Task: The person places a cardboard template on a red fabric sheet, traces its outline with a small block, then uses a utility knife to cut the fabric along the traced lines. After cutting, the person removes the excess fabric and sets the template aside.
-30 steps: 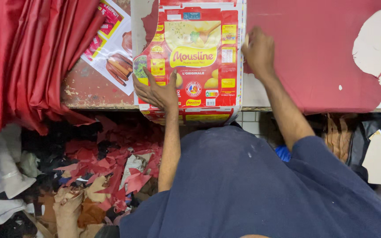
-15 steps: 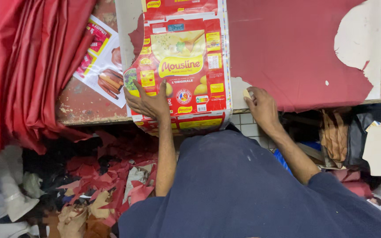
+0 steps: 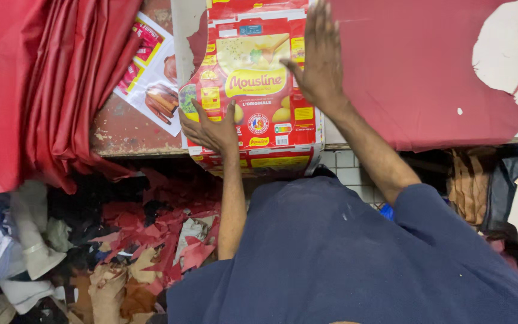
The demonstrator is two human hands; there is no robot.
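Note:
A flattened red and yellow food carton (image 3: 253,90) lies on the worktable (image 3: 133,129), its lower flap hanging over the front edge. My left hand (image 3: 211,129) presses flat on the carton's lower left corner, near the table edge. My right hand (image 3: 318,57) lies flat with fingers together along the carton's right side, partly on the red sheet (image 3: 427,66) beside it. Neither hand grips anything.
A pile of folded red sheets (image 3: 49,84) drapes over the table's left end. A printed leaflet (image 3: 151,78) lies between that pile and the carton. Red, tan and white scraps (image 3: 145,246) cover the floor below. Bags and brown material (image 3: 469,186) sit at the right.
My right hand has slid from the table's front edge up along the carton's right side. My left hand has stayed on the carton's lower left corner.

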